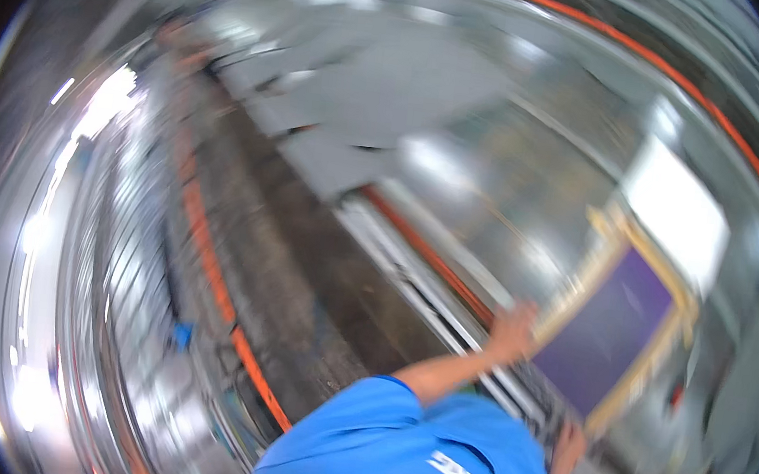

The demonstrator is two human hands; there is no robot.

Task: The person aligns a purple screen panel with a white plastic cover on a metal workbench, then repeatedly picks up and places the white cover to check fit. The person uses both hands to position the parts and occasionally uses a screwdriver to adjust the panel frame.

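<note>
A flat rectangular screen (610, 331) with a purple middle and a yellowish-tan frame lies slanted at the right, in front of my body. At the frame's near left corner is my left hand (513, 332), its fingers closed about the edge, though motion smears them. My right hand (570, 442) grips the near right corner, partly hidden by the frame and my blue sleeve. Beyond the screen's far end, a bright white sheet (678, 208) lies on the metallic surface.
A long table with an orange-red edge strip (433, 259) and pale rails runs diagonally past me. Grey sheets (396, 81) lie on it farther off. A dark walkway (304, 248) passes on the left, beside another orange-edged table (210, 261). A small blue thing (182, 335) sits there.
</note>
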